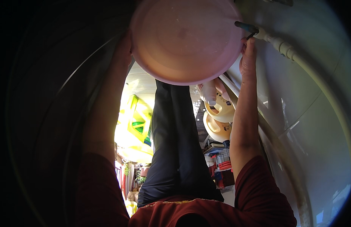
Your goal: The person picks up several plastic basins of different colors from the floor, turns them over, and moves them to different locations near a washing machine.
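- The left hand was closed on the left edge of the pink basin; shadow hid most of its fingers.
- The basin was between the two hands, its round inside facing the camera.
- The right hand was raised at the basin's right edge, its fingertips beside a small black lever; I could not tell whether they gripped rim, lever or both.
- Just above the right hand was a tap; a pale pipe curved from it, outward and down past that hand.
- Below the right hand were cream-coloured jugs; farther below was a wire basket.
- Below the left hand was a bright yellow-green thing; dark trousers showed below the basin.
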Motion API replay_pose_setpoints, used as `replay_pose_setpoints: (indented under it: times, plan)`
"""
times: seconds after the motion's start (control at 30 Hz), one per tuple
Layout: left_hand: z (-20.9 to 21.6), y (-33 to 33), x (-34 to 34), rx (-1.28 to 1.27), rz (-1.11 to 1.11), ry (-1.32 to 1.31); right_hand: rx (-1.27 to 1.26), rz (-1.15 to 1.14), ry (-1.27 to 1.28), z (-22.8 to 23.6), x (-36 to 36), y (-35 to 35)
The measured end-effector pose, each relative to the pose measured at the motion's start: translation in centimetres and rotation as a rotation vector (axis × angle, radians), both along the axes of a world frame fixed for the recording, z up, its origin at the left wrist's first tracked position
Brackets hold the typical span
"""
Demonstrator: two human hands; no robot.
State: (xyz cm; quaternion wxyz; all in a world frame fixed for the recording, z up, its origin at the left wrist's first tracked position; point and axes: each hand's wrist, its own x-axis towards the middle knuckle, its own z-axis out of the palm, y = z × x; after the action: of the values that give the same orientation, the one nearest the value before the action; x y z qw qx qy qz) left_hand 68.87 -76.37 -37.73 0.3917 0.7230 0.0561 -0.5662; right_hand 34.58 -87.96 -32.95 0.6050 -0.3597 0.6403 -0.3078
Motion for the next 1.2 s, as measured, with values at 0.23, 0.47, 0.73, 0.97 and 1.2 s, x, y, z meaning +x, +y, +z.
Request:
replay_pose_setpoints:
  times: [0.23,0.47,0.73,0.97,1.2]
  plan:
    - [-1.0,0.3,0.4,-0.042,-0.007,-0.003,0.002,-0.020,-0.042,0.8,0.7,0.0]
    - [-0.5,-0.3,-0.4,-0.022,0.070,-0.036,-0.018,-0.017,-0.031,0.7,0.6,0.0]
    - [-0.1,-0.4,-0.4,0.006,0.069,-0.040,-0.017,-0.022,0.020,0.2,0.5,-0.1]
    - [-0.5,0.0,0.2,0.018,0.042,-0.024,-0.032,-0.018,0.014,0.4,0.7,0.0]
    - [-3.4,1.7,2.7,-0.117,-0.046,0.063,-0.050,-0.020,0.005,-0.8,0.3,0.2]
